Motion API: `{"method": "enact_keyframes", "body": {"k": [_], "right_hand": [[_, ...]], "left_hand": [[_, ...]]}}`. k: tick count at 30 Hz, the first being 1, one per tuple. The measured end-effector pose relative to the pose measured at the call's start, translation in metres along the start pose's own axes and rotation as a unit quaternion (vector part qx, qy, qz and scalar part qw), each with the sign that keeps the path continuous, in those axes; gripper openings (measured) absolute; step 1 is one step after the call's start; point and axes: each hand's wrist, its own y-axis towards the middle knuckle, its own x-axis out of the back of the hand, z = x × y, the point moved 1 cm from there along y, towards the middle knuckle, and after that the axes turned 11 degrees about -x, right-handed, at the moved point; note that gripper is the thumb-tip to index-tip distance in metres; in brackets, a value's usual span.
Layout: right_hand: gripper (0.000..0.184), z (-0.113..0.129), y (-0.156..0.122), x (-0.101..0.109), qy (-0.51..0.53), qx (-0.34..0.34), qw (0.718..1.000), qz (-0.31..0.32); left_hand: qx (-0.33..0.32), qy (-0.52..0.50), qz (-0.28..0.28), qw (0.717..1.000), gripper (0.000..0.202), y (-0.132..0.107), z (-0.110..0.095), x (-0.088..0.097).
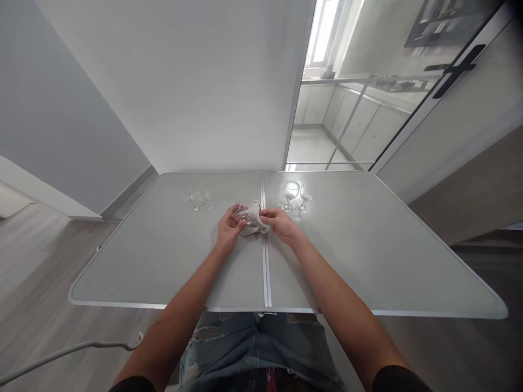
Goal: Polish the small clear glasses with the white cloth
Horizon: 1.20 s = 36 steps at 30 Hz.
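Over the middle of the table, my left hand (230, 226) grips the bowl of a clear stemmed glass (244, 217), which lies tilted on its side. A whitish cloth (253, 210) is bunched against the glass, and part of it hangs below. My right hand (278, 222) pinches the cloth at the right end, around what looks like the stem or foot. Fingers and cloth cover much of the glass. Just beyond my right hand, two clear stemmed glasses, a nearer-left one (291, 190) and a right one (304, 193), stand upright.
Several clear glasses (198, 195), faint in outline, are on the left back of the grey folding table (368, 256). A metal-edged seam (266, 272) runs down its centre. A white wall (212, 109) rises behind, with a glass door (347, 109) at right. A cable (90, 345) hangs lower left.
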Motion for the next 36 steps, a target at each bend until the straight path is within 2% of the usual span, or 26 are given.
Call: {"method": "enact_keyframes", "body": {"k": [4,8,11,16,18,20,22,23,25,28,31,34,36], "right_hand": [[0.036,0.001,-0.007,-0.002,0.033,-0.073,0.993,0.091],[0.028,0.002,-0.013,-0.007,0.036,-0.125,0.986,0.101],[0.03,0.001,-0.013,-0.004,0.026,-0.15,0.983,0.103],[0.037,0.001,-0.01,0.003,-0.003,-0.124,0.984,0.132],[0.039,0.001,-0.007,0.001,-0.048,-0.086,0.988,0.116],[0.04,0.001,-0.005,-0.003,-0.134,-0.015,0.99,0.031],[0.037,0.0,-0.004,-0.009,-0.221,0.063,0.971,-0.064],[0.036,0.0,-0.004,-0.013,-0.247,0.085,0.962,-0.082],[0.039,-0.002,-0.004,-0.018,-0.237,0.083,0.967,-0.052],[0.038,-0.005,-0.001,-0.016,-0.118,0.038,0.992,-0.011],[0.037,-0.008,0.002,-0.008,-0.076,0.017,0.997,0.006],[0.043,-0.01,0.003,-0.002,-0.102,-0.007,0.993,0.057],[0.04,-0.011,0.003,0.0,-0.152,-0.004,0.986,0.067]], "left_hand": [[0.015,-0.01,0.016,1.0,0.068,0.0,0.001,0.002],[0.032,-0.025,0.007,0.999,0.07,0.0,0.002,0.004],[0.041,-0.05,0.015,0.998,0.07,0.002,0.001,0.002],[0.019,-0.04,0.017,0.999,0.065,0.002,-0.004,-0.002],[0.007,-0.01,0.013,1.0,0.063,0.001,-0.004,-0.002],[0.007,0.015,0.01,1.0,0.061,0.001,-0.003,-0.001],[0.01,0.02,-0.006,1.0,0.061,0.001,0.0,0.002],[0.01,0.018,-0.022,1.0,0.061,0.001,0.002,0.004],[0.007,0.013,-0.057,0.998,0.062,0.002,0.005,0.007],[0.004,0.003,-0.081,0.997,0.061,0.002,0.006,0.009],[0.003,-0.009,-0.053,0.999,0.062,0.001,0.004,0.006],[0.002,-0.007,-0.014,1.0,0.062,-0.001,0.0,0.002],[-0.002,-0.003,-0.01,1.0,0.063,-0.001,-0.001,0.001]]}}
